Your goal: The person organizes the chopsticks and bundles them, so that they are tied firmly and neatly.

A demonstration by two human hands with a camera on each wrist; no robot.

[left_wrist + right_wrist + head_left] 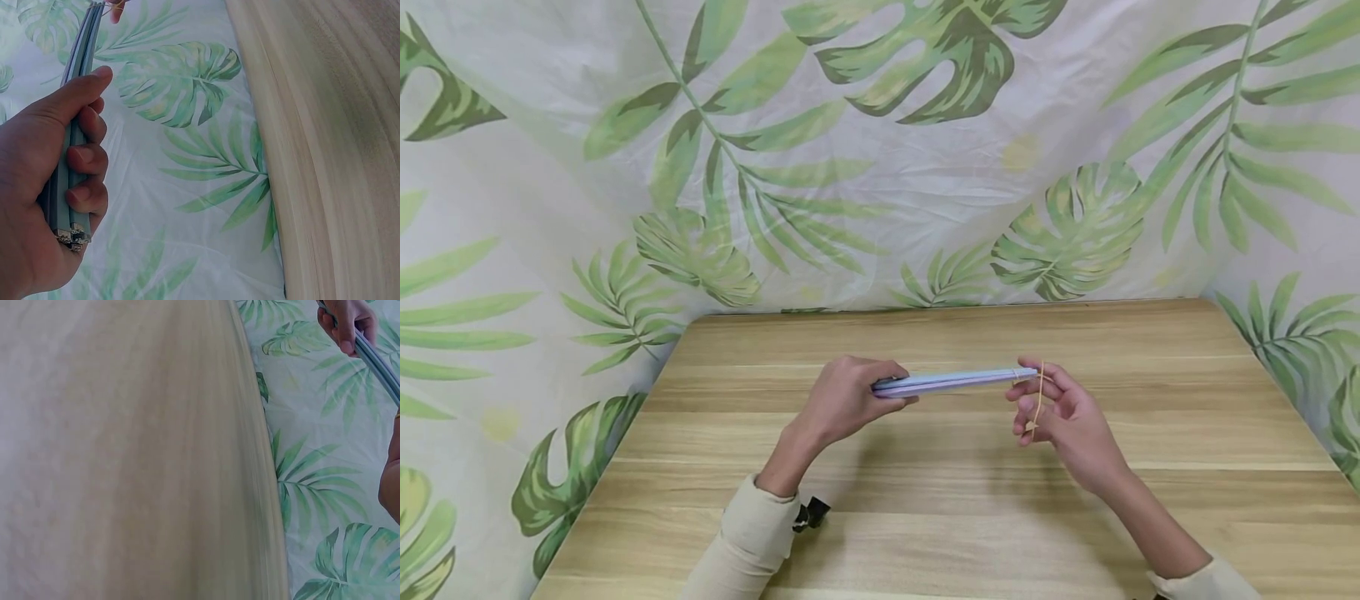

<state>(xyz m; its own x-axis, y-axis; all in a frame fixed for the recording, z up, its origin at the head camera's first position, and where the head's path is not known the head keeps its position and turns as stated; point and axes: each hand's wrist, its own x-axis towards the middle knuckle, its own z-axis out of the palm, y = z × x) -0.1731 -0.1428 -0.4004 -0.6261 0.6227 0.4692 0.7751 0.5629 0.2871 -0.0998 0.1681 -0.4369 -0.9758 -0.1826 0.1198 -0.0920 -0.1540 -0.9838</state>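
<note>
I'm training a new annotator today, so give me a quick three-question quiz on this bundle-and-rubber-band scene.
1. True or false: the bundle of flat blue strips lies flat on the wooden table.
2. Which hand has the rubber band looped over its fingers?
A. left
B. right
C. neither
3. Fill in: the left hand grips the bundle at its ____ end, seen from the head camera.

Key
1. False: both hands hold it above the table.
2. B: the right hand, at the bundle's other end.
3. left
</note>
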